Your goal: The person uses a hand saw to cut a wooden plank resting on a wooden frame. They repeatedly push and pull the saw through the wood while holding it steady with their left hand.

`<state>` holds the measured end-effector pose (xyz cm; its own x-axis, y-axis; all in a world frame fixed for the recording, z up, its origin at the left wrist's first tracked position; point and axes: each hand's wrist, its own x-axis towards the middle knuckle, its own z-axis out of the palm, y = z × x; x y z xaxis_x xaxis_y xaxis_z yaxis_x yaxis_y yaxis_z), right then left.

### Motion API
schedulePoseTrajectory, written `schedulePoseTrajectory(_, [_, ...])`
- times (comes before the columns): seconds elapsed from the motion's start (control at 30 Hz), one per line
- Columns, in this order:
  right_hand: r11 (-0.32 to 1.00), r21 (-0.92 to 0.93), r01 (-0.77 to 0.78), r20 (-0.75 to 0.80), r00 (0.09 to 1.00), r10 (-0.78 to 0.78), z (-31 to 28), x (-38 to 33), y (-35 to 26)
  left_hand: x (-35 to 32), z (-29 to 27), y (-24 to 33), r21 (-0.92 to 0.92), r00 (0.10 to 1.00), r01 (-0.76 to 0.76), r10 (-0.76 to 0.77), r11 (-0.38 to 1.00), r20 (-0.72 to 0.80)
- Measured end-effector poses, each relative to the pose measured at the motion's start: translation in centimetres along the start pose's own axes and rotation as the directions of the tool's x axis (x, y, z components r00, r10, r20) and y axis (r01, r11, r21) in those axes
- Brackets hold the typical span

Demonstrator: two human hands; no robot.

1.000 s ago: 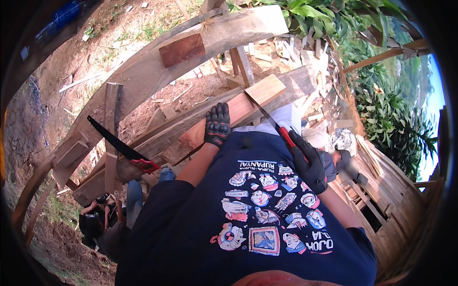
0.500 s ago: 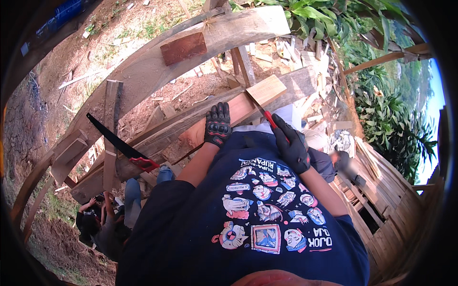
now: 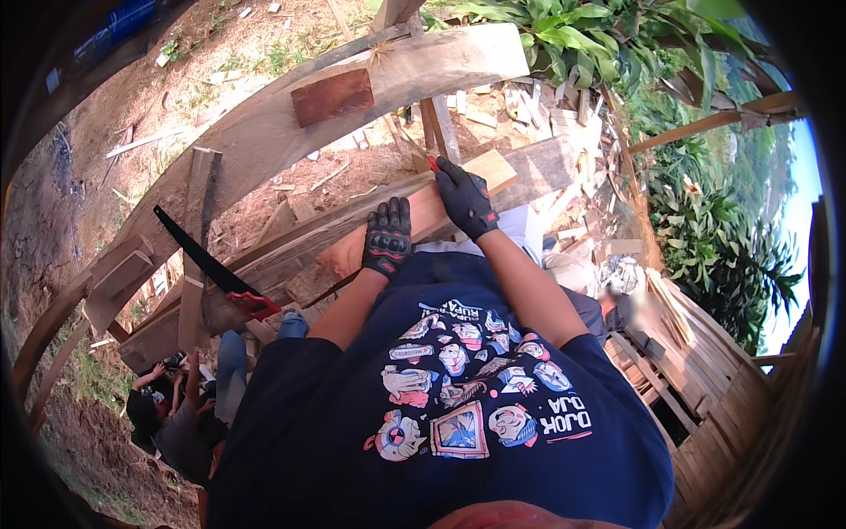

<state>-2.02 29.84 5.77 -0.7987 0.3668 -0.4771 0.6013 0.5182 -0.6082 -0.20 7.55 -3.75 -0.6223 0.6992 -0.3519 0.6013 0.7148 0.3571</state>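
A pale, reddish sawn board (image 3: 432, 210) lies slantwise across a longer grey plank in front of me. My left hand (image 3: 388, 236), in a black glove with red trim, rests flat on the board with its fingers stretched out. To its right, my right hand (image 3: 464, 199), gloved alike, is closed around the red handle (image 3: 433, 164) of a handsaw over the board's far edge. Most of the handle and the blade are hidden by the glove or hard to make out. Pale bare wood (image 3: 493, 172) shows right of that hand.
A second handsaw (image 3: 204, 260) with a black blade and red handle lies on timbers at left. A large curved beam (image 3: 256, 132) arches beyond, carrying a reddish block (image 3: 332, 97). People are at lower left (image 3: 181, 432) and right (image 3: 621, 309). Wood scraps litter the ground.
My right hand has moved forward and left with the saw, from the board's near side to over its far edge. The left hand stays flat on the board.
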Motion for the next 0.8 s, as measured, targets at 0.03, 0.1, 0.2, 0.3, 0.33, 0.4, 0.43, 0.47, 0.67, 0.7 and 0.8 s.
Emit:
schedulePoseTrajectory(0.03, [0.999, 0.032, -0.025, -0.015, 1.000, 0.025, -0.2, -0.5, 0.4, -0.2, 0.8, -0.3, 0.017, 0.999, -0.024, 0.024, 1.000, -0.030])
schedulePoseTrajectory(0.1, [0.998, 0.046, -0.049, -0.033, 0.998, 0.051, -3.1, -5.2, -0.9, 0.4, -1.1, -0.2, -0.016, 1.000, 0.003, -0.003, 1.000, 0.024])
schedulePoseTrajectory(0.2, [0.992, 0.084, -0.092, 0.033, 0.995, 0.089, -11.0, -15.4, -4.4, -1.2, -0.6, 0.9, -0.036, 0.999, 0.020, -0.019, 0.999, 0.034])
schedulePoseTrajectory(0.3, [0.998, -0.024, 0.064, 0.056, 0.996, -0.063, -16.0, -20.9, -3.8, -0.2, -0.4, 0.5, -0.032, 0.998, 0.051, -0.052, 0.998, -0.040])
schedulePoseTrajectory(0.33, [0.996, -0.032, 0.081, 0.047, 0.996, -0.080, -15.8, -20.4, -4.4, -0.2, 0.0, 0.5, -0.037, 0.998, 0.048, -0.049, 0.998, -0.033])
schedulePoseTrajectory(0.4, [0.999, 0.033, 0.027, 0.019, 0.999, -0.027, -13.6, -18.4, -4.9, -0.2, 0.5, 0.2, -0.008, 0.999, 0.018, -0.018, 1.000, -0.030])
schedulePoseTrajectory(0.43, [0.995, 0.083, -0.048, 0.022, 0.999, 0.047, -11.7, -15.6, -5.5, 0.0, 0.4, 0.1, -0.017, 0.999, 0.000, -0.001, 1.000, -0.040])
schedulePoseTrajectory(0.47, [0.998, 0.054, -0.027, 0.023, 0.999, 0.025, -9.3, -12.4, -4.3, -0.3, 0.3, 0.2, -0.033, 0.999, -0.006, 0.004, 0.999, -0.050])
schedulePoseTrajectory(0.67, [0.988, -0.115, -0.106, 0.062, 0.992, 0.113, 0.8, 3.2, -2.2, -0.2, 0.2, -0.4, 0.016, 0.997, -0.018, 0.019, 1.000, -0.077])
schedulePoseTrajectory(0.7, [0.994, -0.081, -0.070, 0.041, 0.996, 0.073, 0.3, 2.3, -2.1, -0.1, 0.2, -0.3, 0.022, 0.995, -0.018, 0.020, 1.000, -0.094])
schedulePoseTrajectory(0.8, [0.997, 0.028, -0.067, 0.048, 0.997, 0.065, -4.8, -5.7, -2.0, 0.3, -0.3, -0.1, -0.015, 0.999, 0.001, -0.001, 1.000, -0.049])
